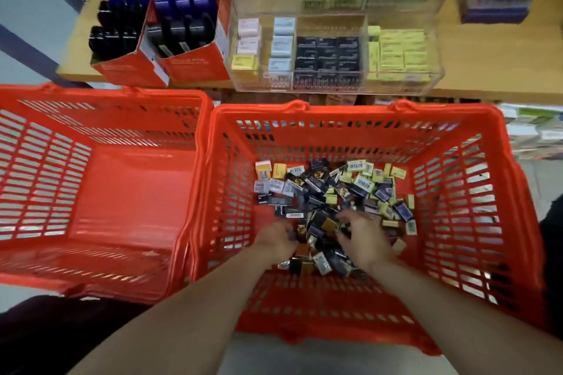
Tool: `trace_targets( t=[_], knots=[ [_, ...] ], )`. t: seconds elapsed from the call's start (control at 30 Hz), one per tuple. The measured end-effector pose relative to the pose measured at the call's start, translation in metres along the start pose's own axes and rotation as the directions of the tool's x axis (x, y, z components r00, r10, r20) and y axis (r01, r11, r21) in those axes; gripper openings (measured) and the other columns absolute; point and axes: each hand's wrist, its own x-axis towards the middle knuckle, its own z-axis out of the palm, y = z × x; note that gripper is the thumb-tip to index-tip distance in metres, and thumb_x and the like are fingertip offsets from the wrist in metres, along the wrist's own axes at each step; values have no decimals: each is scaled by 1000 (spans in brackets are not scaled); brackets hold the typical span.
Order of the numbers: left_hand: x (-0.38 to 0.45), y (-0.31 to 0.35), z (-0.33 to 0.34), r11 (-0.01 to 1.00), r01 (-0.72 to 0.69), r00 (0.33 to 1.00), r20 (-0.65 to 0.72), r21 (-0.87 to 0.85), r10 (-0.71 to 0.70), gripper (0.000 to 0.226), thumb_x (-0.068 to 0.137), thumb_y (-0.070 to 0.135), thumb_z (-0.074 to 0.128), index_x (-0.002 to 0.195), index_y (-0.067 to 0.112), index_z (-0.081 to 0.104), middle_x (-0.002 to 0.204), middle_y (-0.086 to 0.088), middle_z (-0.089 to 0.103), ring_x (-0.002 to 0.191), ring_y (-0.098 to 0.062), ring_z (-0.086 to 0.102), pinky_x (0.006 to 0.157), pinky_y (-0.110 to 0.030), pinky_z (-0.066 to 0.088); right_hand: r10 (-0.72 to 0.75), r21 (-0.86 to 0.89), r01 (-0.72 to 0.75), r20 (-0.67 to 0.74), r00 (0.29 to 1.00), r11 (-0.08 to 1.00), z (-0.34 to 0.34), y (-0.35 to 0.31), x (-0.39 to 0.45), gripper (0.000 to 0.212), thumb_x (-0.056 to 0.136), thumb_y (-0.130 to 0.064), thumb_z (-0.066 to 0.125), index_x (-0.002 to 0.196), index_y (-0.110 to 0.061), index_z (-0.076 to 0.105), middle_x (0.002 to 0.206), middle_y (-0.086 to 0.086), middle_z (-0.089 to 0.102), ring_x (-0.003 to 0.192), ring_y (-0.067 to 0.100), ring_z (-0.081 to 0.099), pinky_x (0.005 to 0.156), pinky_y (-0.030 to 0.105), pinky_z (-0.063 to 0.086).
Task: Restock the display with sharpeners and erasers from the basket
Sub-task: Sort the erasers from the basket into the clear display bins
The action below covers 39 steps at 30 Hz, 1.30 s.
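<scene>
Both hands are down in the pile right now. My left hand (278,237) has its fingers curled in among the small boxes, and it looks like it's closing on a dark one, though motion blur means I can't tell for sure what's actually pinched. My right hand (364,240) is more spread, fingers fanned over the heap, raking rather than gripping anything as far as I can see.

The pile of small boxes (332,201) is a jumble of black, navy, yellow and white packs, erasers and sharpeners I'd guess, sitting loose on the floor of the right-hand orange basket (457,222). The left orange basket (91,192) beside it has nothing in it that I can see.

Up ahead on the wooden shelf (487,64) is the clear acrylic display (332,49) with its compartments: yellow-green packs in some, black ones in the middle, pale blue and pink ones on the left. The top left compartment looks bare. Red cartons of purple and black items (170,27) sit to the left of it.

So I'd say I'm at the sorting and grabbing step, plenty still to shelve. Next move needs a handful of one colour, matched to the compartment that already holds that kind, and lifted clear of the basket rim without spilling.
</scene>
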Motion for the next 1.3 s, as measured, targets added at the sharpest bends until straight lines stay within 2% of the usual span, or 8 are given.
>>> trace_targets(
  t=[0.27,0.43,0.6,0.73,0.9,1.1,1.2,1.3],
  knots=[
    [43,15,39,908,147,935,-243,-392,-257,42,82,25,79,108,9,50,97,-2,68,89,-19,66,67,-24,48,-88,60,92,-73,993,994,-14,17,29,27,94,-14,61,120,-21,63,111,-2,64,89,13,62,77,26,53],
    [40,4,31,801,-11,939,-283,-598,-198,20,89,12,71,96,11,53,83,2,63,77,-13,63,59,-14,50,-175,7,177,-106,979,984,-25,5,59,30,93,-14,64,122,-17,62,114,2,63,96,18,64,87,36,55],
    [51,-2,-13,712,-180,907,-395,-678,-148,8,92,15,68,88,19,63,97,-2,67,101,-27,66,90,-44,55,-242,-216,216,-100,965,952,-1,-37,91,42,94,-37,63,132,-22,56,125,5,54,109,26,58,86,39,54],
    [66,7,-42,639,-120,937,-300,-759,-181,8,100,16,56,95,20,61,116,-1,61,110,-22,59,94,-34,49,-144,-291,96,-149,978,952,20,-51,99,39,92,-37,64,127,-22,59,126,9,47,118,29,46,83,39,53],
    [89,16,-48,674,18,959,-179,-738,-221,14,104,12,42,112,11,53,112,-13,62,72,-17,58,64,-29,48,-234,-122,220,-118,965,968,14,-31,98,27,100,-16,55,124,-17,65,123,6,55,109,27,56,91,33,50],
    [93,38,-30,870,31,930,-305,-492,-205,59,83,45,75,123,14,44,116,-5,53,101,-25,58,83,-31,47,75,446,16,-186,980,895,-18,-12,83,31,102,-19,51,132,-21,58,129,2,58,85,11,57,74,21,49],
    [89,44,-21,926,24,919,-357,-376,-169,60,85,34,76,132,15,42,133,-18,44,110,-35,59,89,-35,49,88,420,-38,-99,991,906,-26,-8,86,34,104,-17,45,138,-22,50,112,-2,56,61,13,53,46,15,43],
    [90,37,-25,957,-6,912,-394,-291,-114,60,88,22,74,138,17,42,131,-16,50,114,-31,58,95,-36,49,65,404,-48,-30,997,914,-23,-11,91,28,104,-16,44,130,-16,56,78,-1,59,46,14,48,51,32,54]
  ],
)
